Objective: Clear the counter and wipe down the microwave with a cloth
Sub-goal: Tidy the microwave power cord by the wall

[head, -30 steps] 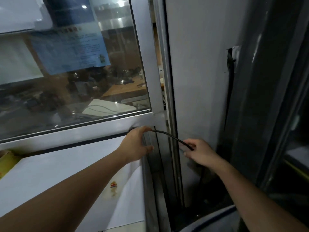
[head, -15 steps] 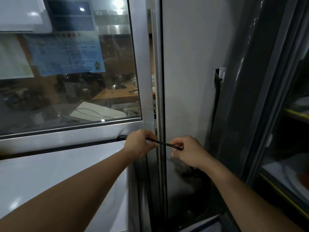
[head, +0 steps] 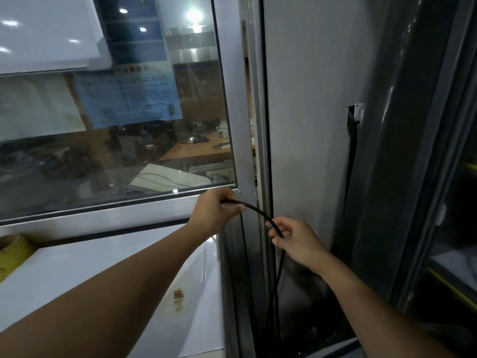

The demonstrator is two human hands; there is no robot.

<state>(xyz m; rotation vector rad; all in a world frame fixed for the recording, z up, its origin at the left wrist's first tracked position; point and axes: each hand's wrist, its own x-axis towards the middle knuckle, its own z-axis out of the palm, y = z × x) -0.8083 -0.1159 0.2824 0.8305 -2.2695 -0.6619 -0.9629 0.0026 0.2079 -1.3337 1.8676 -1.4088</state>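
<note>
Below window frame (head: 108,215), both hands' fingers (head: 280,229) grip black cable (head: 254,209) arching between them.

Hands: the left hand (head: 215,214) and right hand (head: 294,240) stand farther apart than half a second ago, the right one lower.
Cable: the black cable (head: 254,209) between them arches in a longer bow, no longer a short straight span.
View: tilted down again; the white top (head: 108,270) and its sticker (head: 178,293) show once more.
</note>
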